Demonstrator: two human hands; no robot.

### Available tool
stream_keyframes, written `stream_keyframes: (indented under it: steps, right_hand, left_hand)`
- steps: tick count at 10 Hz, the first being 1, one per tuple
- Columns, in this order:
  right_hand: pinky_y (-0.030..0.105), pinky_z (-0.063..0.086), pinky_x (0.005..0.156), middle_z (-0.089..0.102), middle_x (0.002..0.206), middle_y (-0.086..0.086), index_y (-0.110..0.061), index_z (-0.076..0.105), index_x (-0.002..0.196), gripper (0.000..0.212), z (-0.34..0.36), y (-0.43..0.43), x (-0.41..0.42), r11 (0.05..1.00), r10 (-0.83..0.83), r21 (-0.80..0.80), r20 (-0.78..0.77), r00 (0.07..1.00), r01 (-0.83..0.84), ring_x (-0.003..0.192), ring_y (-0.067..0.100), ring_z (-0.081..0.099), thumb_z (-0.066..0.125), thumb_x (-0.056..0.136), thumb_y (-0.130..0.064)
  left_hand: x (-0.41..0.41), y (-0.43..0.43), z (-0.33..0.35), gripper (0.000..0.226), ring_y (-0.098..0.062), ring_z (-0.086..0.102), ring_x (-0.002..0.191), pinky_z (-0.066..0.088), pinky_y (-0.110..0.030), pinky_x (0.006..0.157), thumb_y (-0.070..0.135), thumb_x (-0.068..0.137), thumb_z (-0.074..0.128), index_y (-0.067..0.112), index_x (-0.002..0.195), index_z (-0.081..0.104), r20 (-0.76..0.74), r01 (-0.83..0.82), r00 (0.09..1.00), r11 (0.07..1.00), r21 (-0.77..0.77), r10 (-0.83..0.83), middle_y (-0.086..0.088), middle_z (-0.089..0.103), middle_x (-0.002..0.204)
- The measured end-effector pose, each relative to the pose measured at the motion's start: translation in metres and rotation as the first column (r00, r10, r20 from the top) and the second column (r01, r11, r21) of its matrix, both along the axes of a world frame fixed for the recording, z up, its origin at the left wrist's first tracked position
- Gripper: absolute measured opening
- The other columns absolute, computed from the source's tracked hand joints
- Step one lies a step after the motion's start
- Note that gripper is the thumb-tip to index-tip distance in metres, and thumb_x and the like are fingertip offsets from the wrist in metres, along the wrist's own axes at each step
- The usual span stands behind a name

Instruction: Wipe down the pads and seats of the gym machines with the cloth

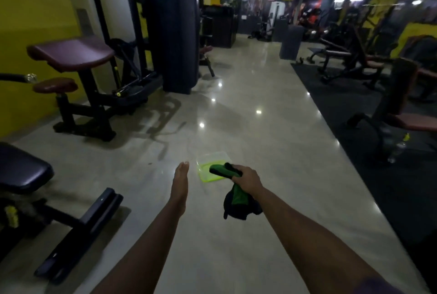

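My right hand point(247, 179) grips a green and dark cloth point(236, 195), which sticks out above the fist and hangs in folds below it. My left hand point(180, 183) is stretched forward beside it with straight fingers, holding nothing. A machine at the left has a maroon arm pad point(73, 53) and a small maroon seat point(55, 85) below it. At the lower left is a dark padded seat point(22, 170) of another machine.
A clear tray with a lime-green rim point(212, 167) lies on the pale tiled floor point(248, 109) just beyond my hands. A dark punching bag point(171, 26) hangs left of the aisle. Benches and machines point(354, 57) stand on black matting to the right.
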State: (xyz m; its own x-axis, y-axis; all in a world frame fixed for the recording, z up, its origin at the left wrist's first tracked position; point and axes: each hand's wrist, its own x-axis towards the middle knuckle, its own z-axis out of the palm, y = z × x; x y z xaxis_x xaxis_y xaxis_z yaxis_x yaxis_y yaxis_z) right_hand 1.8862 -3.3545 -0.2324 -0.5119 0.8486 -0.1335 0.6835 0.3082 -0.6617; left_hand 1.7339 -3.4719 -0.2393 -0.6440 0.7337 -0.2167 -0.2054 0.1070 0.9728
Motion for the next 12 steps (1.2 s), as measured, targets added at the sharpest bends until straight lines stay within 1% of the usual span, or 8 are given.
stream_keyframes:
  steps: [3,6,7,8,9,10,11,12]
  right_hand:
    - [0.028,0.037,0.091,0.053,0.131,0.013,-0.019,0.048,0.136,0.054,-0.042,0.239,-0.132,0.906,0.374,0.096,0.273,0.886,-0.412,0.117,0.030,0.049,0.059,0.084,-0.011]
    - [0.038,0.040,0.097,0.051,0.136,0.010,-0.027,0.050,0.134,0.053,-0.106,0.444,-0.263,0.810,0.523,0.032,0.410,0.747,-0.585,0.123,0.032,0.044,0.059,0.083,-0.014]
    - [0.037,0.040,0.098,0.050,0.139,0.005,-0.024,0.055,0.130,0.049,-0.118,0.501,-0.297,0.795,0.526,0.102,0.374,0.764,-0.598,0.125,0.030,0.043,0.057,0.082,-0.012]
    - [0.035,0.036,0.102,0.050,0.137,0.009,-0.016,0.057,0.128,0.048,-0.130,0.527,-0.317,0.802,0.555,0.064,0.289,0.780,-0.594,0.127,0.029,0.043,0.056,0.081,-0.025]
    - [0.040,0.042,0.100,0.065,0.117,0.011,-0.011,0.067,0.112,0.037,-0.134,0.547,-0.356,0.840,0.543,0.049,-0.051,0.838,-0.541,0.113,0.029,0.057,0.053,0.084,-0.031]
    - [0.031,0.047,0.094,0.068,0.110,0.007,-0.010,0.069,0.106,0.021,-0.110,0.563,-0.395,0.872,0.476,0.024,-0.280,0.834,-0.490,0.103,0.020,0.061,0.059,0.089,-0.016]
    - [0.010,0.042,0.083,0.065,0.113,0.004,-0.011,0.065,0.115,0.025,-0.040,0.590,-0.461,0.851,0.419,-0.136,-0.407,0.812,-0.507,0.101,0.012,0.057,0.052,0.095,-0.020]
    - [0.023,0.043,0.090,0.062,0.117,0.004,-0.014,0.061,0.120,0.031,0.000,0.618,-0.502,0.761,0.441,-0.290,-0.425,0.791,-0.580,0.107,0.017,0.055,0.046,0.097,-0.028]
  left_hand:
    - [-0.099,0.195,-0.034,0.053,-0.018,0.029,0.140,0.020,-0.038,0.114,0.043,0.098,0.033,0.020,0.146,0.029,0.074,-0.185,0.979,0.982,-0.040,0.188,0.001,0.029,0.154]
    - [-0.221,0.372,-0.052,0.054,-0.019,0.030,0.140,0.020,-0.036,0.115,0.040,0.099,0.036,0.017,0.146,0.029,0.073,-0.262,0.959,0.955,-0.142,0.274,-0.002,0.028,0.154]
    - [-0.262,0.429,-0.051,0.055,-0.018,0.030,0.139,0.021,-0.033,0.113,0.042,0.098,0.036,0.017,0.147,0.029,0.024,-0.258,0.963,0.950,-0.176,0.267,-0.001,0.030,0.153]
    - [-0.282,0.456,-0.051,0.052,-0.018,0.031,0.139,0.021,-0.033,0.112,0.040,0.099,0.036,0.017,0.145,0.032,0.026,-0.291,0.953,0.938,-0.189,0.301,-0.001,0.032,0.152]
    - [-0.308,0.487,-0.055,0.051,-0.019,0.032,0.139,0.022,-0.035,0.114,0.039,0.099,0.037,0.018,0.145,0.034,-0.006,-0.392,0.917,0.898,-0.199,0.399,-0.004,0.034,0.151]
    - [-0.326,0.510,-0.048,0.051,-0.019,0.030,0.139,0.021,-0.035,0.113,0.039,0.099,0.037,0.018,0.145,0.032,-0.015,-0.461,0.884,0.868,-0.183,0.467,-0.002,0.032,0.152]
    - [-0.354,0.552,-0.014,0.051,-0.021,0.029,0.140,0.022,-0.037,0.112,0.040,0.099,0.036,0.020,0.145,0.031,-0.029,-0.599,0.799,0.793,-0.109,0.600,-0.001,0.029,0.153]
    - [-0.373,0.581,0.012,0.051,-0.022,0.029,0.140,0.023,-0.037,0.111,0.039,0.099,0.036,0.019,0.145,0.031,-0.026,-0.673,0.739,0.739,-0.025,0.673,-0.002,0.029,0.153]
